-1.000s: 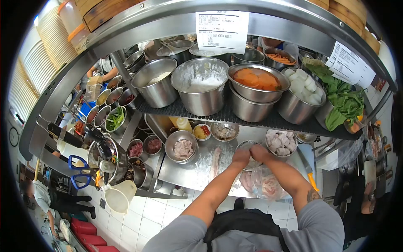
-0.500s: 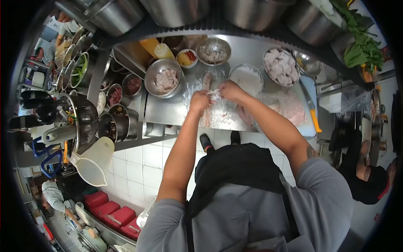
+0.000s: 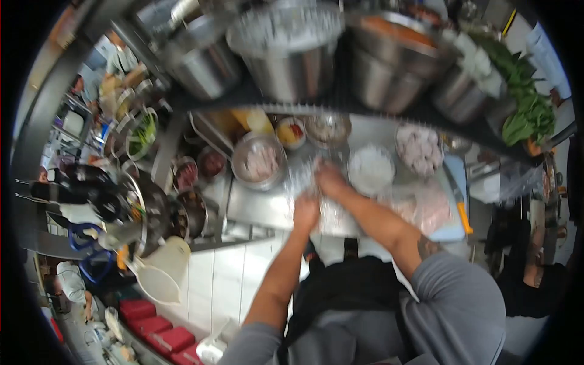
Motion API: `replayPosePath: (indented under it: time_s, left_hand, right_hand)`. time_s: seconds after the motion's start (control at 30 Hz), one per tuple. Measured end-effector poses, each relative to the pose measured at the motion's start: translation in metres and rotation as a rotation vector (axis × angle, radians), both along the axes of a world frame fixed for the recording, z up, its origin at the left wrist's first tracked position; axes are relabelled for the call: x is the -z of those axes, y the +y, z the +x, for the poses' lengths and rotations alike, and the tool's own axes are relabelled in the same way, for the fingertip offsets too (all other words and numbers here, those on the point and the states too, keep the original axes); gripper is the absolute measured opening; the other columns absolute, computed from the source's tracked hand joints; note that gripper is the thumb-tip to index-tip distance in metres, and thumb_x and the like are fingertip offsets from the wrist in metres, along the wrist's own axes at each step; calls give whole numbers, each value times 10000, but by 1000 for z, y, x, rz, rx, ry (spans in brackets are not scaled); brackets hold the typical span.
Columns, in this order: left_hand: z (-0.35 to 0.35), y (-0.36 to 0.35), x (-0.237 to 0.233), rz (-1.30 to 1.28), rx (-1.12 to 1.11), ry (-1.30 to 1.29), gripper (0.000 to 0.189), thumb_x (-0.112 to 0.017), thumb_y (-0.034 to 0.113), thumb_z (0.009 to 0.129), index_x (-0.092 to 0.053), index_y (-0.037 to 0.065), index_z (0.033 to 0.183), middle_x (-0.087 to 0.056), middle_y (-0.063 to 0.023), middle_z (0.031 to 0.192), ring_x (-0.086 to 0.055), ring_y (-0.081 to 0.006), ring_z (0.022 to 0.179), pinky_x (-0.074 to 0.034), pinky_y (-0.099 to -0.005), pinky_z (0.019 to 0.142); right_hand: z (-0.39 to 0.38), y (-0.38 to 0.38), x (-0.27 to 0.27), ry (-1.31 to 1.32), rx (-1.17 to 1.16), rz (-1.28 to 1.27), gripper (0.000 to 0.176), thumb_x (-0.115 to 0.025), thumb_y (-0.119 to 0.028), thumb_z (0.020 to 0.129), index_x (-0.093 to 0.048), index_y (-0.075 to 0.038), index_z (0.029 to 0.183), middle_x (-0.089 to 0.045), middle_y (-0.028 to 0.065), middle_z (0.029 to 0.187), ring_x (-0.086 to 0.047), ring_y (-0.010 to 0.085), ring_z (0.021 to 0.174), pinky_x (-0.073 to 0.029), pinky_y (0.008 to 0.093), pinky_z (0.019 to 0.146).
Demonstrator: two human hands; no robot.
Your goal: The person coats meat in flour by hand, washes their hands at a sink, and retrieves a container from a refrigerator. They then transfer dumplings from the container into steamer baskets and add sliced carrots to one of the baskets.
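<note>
My left hand (image 3: 306, 210) is low over the floured steel counter (image 3: 249, 207), fingers blurred. My right hand (image 3: 330, 180) is a little higher and to the right, over the same white-dusted strip, its fingertips smeared by motion. What either hand holds cannot be made out. A steel bowl of pale meat pieces (image 3: 260, 161) stands left of my hands. To their right is a round container of white powder (image 3: 371, 170), and beyond it a bowl of white-coated pieces (image 3: 420, 149). A smaller steel bowl (image 3: 328, 129) sits behind my hands.
A knife with an orange handle (image 3: 465, 218) lies on a light blue board (image 3: 453, 233) at the right, beside bagged pale meat (image 3: 432, 207). Large steel pots (image 3: 291, 73) line the shelf above. A plastic jug (image 3: 159, 274) is at the left. Other people are at both sides.
The camera view has tilted, so the counter shows lower and more of the shelf pots appear. My hands were side by side over the strip; now my right hand is farther forward than my left.
</note>
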State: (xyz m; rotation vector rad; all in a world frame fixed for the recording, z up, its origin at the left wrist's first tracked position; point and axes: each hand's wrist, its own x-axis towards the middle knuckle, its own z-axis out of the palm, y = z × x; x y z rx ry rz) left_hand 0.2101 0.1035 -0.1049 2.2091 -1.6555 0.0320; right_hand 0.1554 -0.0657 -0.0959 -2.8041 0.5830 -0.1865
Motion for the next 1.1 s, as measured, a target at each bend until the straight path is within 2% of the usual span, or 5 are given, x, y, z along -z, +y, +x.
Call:
replayPosePath:
  time_s: [0.13, 0.4, 0.9, 1.03, 1.1]
  left_hand:
    - [-17, 17, -15, 177, 77, -8, 548, -541, 378, 943, -563, 0, 1340, -533, -195, 1402, -413, -387, 1358, -290, -529, 1135]
    - [-26, 27, -52, 519, 62, -1, 701, -398, 519, 1005, -387, 2, 1478, -312, -176, 1580, -118, -358, 1512, -96, -549, 1211]
    - [-31, 83, -38, 534, 115, -13, 742, -419, 536, 986, -336, 22, 1515, -337, -204, 1560, -113, -391, 1509, -106, -545, 1212]
    - [-34, 71, -59, 256, 55, -18, 630, -545, 448, 944, -480, 36, 1415, -461, -204, 1452, -334, -403, 1388, -250, -546, 1140]
    - [-41, 37, -88, 27, 8, 76, 541, -621, 378, 906, -573, 40, 1325, -550, -191, 1355, -472, -393, 1267, -338, -531, 1072]
  right_hand:
    - [-6, 11, -23, -23, 53, -48, 430, -524, -233, 905, -595, -47, 1286, -476, 159, 1460, -395, 364, 1364, -341, 523, 1092]
    - [-14, 17, -40, 87, 29, -20, 543, -498, -263, 934, -470, -8, 1412, -274, 187, 1589, -227, 409, 1469, -229, 560, 1175]
    - [-66, 64, -35, -54, -150, 38, 501, -537, -186, 880, -517, 2, 1344, -517, 223, 1380, -451, 417, 1322, -312, 531, 1135]
    - [-76, 15, -136, 135, 38, 125, 326, -561, -137, 845, -651, -1, 1128, -642, 226, 1179, -592, 407, 1130, -464, 488, 996]
    - [-96, -34, -126, -129, 265, 24, 194, -578, -93, 824, -701, -28, 960, -689, 207, 996, -642, 388, 970, -507, 483, 896]
